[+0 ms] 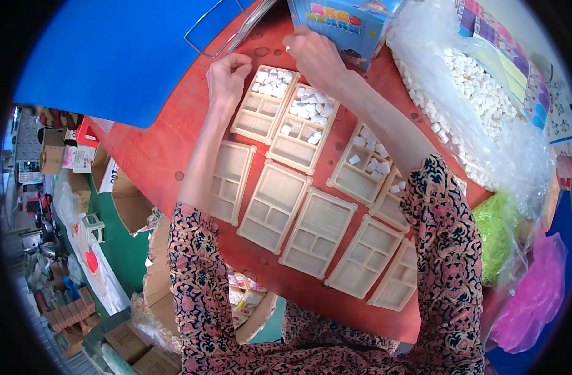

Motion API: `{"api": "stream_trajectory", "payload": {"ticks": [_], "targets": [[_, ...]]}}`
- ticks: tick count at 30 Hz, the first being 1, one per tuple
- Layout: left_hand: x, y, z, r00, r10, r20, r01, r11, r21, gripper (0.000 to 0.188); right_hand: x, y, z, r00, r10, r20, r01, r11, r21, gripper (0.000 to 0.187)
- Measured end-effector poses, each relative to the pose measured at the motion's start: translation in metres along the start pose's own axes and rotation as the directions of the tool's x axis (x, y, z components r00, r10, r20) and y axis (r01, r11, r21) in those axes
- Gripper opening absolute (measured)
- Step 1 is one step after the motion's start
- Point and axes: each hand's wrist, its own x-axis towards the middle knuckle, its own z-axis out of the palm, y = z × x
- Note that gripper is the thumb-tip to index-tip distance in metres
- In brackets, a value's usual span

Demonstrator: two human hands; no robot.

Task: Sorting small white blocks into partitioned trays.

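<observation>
Toward the far edge of the red table, my left hand (228, 76) is closed, thumb and fingers pinched just past the corner of a cream compartment tray (261, 103). Whatever it may hold is too small to make out. My right hand (317, 56) reaches beyond a second tray (293, 147), in front of a blue printed box (345, 28). Its fingers are bent together, with a pale bit at the tips that I cannot identify. Small white chunky pieces (272, 82) fill the top compartment of the first tray. More white pieces (312, 103) lie in the second tray.
Right of these, a tray with white pieces (359, 164) lies partly under my right arm. Several trays (317, 231) sit nearer me. A clear bag of white pieces (473, 87), green shredded filler (495, 231) and a pink bag (532, 300) lie right. Cardboard boxes (129, 197) stand left.
</observation>
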Motion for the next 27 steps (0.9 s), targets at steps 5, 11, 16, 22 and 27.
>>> {"api": "stream_trajectory", "payload": {"ticks": [5,11,16,22,27], "targets": [[-0.016,0.027,0.003,0.981,0.105,0.166,-0.108,0.994,0.005,0.011,0.004,0.016,0.012,0.99,-0.09,0.112,0.095,0.995,-0.034,0.013],[-0.021,0.038,0.006,0.95,0.277,0.142,-0.301,0.934,0.191,0.009,-0.003,0.016,0.001,0.986,-0.067,0.15,0.073,0.997,-0.035,0.005],[-0.032,0.047,-0.009,0.973,0.225,0.045,-0.229,0.965,0.125,0.009,-0.014,0.007,-0.036,0.971,0.028,0.238,-0.088,0.964,0.249,0.009],[-0.051,0.052,-0.011,0.93,0.33,0.163,-0.362,0.898,0.251,0.008,-0.016,-0.015,-0.036,0.981,-0.093,0.17,0.033,0.945,0.326,0.014],[-0.056,0.054,-0.015,0.941,0.317,0.122,-0.339,0.892,0.299,0.007,-0.018,-0.018,-0.049,0.963,-0.091,0.254,0.028,0.97,0.243,0.016]]}}
